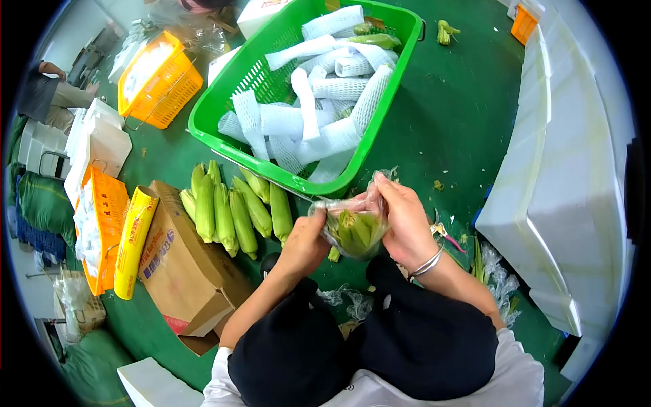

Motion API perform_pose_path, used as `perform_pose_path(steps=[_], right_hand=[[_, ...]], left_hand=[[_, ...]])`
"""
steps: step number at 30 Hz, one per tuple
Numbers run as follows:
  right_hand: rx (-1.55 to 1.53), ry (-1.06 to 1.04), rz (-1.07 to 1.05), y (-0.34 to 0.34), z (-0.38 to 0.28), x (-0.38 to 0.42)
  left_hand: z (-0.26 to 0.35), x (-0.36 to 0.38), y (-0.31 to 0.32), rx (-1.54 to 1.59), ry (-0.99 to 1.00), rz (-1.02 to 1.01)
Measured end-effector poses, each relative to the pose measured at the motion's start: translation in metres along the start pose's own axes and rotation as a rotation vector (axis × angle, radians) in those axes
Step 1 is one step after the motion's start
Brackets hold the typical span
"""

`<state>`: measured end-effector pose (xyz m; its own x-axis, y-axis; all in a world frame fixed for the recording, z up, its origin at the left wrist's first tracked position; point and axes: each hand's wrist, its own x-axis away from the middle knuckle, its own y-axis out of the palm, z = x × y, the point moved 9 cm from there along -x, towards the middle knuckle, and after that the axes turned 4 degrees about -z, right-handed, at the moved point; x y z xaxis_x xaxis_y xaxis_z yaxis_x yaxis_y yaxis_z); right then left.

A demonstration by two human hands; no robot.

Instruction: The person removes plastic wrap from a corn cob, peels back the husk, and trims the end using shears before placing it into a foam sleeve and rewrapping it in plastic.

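Between my two hands is a clear plastic bag with a green corn cob inside, its cut end facing up at me. My left hand pinches the bag's left edge. My right hand grips the bag's right side, thumb and fingers pressed on the film. Just beyond my hands stands a green basket holding several pieces of white foam netting, some around corn. Several unbagged corn cobs lie side by side, left of my hands.
A cardboard box and a yellow roll lie at left, beside an orange basket. Another orange basket stands farther back. White foam boxes line the right. Pink-handled scissors lie near my right wrist. A person is at upper left.
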<state>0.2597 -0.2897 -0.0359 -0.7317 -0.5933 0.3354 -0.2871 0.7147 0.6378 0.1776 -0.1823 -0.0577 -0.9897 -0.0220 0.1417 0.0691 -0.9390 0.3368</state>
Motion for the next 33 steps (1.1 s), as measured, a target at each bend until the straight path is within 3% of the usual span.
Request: perform_pose_path(steps=[1,2,5,6,7,9,11,14,15,17,18,19,21,23,27,31,33], right_hand=[[-0.026,0.056,-0.019,-0.003,0.006,0.000],[-0.049,0.112,-0.039,-0.005,0.011,0.001],[-0.163,0.247,0.043,-0.012,0.019,0.009],[-0.163,0.250,0.053,-0.019,0.021,0.009],[-0.315,0.266,-0.037,-0.018,0.026,0.006],[-0.471,0.275,-0.123,-0.012,0.022,0.005],[-0.549,0.186,0.066,-0.021,0.010,0.005],[-0.590,0.105,0.057,-0.032,0.003,-0.001],[-0.613,0.064,0.066,-0.033,0.001,0.000],[-0.503,0.017,0.076,-0.020,0.000,0.006],[-0.483,0.020,0.025,-0.010,0.001,0.009],[-0.457,0.023,-0.027,-0.003,0.000,0.011],[-0.475,-0.006,-0.066,-0.012,-0.004,0.013],[-0.646,0.045,-0.133,-0.020,0.002,0.020],[-0.470,0.064,-0.003,-0.064,0.011,0.045],[-0.574,0.017,0.108,-0.127,0.021,0.083],[-0.514,-0.080,0.255,-0.182,0.017,0.119]], left_hand=[[-0.004,0.000,-0.007,-0.063,-0.080,0.090],[-0.012,-0.001,0.004,0.477,-0.112,0.092],[-0.017,-0.001,0.014,0.537,-0.180,0.121],[-0.013,0.001,0.015,0.271,-0.177,0.088],[-0.018,0.002,0.012,0.276,-0.183,0.085],[0.011,0.001,0.006,-0.748,0.078,0.117],[0.026,0.013,0.000,-0.741,0.125,0.326],[0.087,0.032,0.028,-0.923,0.516,0.247],[0.086,0.024,0.039,-0.740,0.433,0.120],[0.082,0.011,0.064,-0.794,0.469,0.116],[0.065,-0.001,0.059,-0.759,0.321,0.081],[0.059,-0.009,0.049,-0.650,0.281,0.175],[0.063,-0.012,0.051,-0.318,0.343,0.245],[0.071,-0.012,0.051,-0.460,0.424,0.227],[0.079,-0.011,0.059,-0.413,0.480,0.162],[0.129,-0.001,0.023,-0.275,0.557,0.513],[0.147,0.002,-0.006,-0.115,0.547,0.538]])
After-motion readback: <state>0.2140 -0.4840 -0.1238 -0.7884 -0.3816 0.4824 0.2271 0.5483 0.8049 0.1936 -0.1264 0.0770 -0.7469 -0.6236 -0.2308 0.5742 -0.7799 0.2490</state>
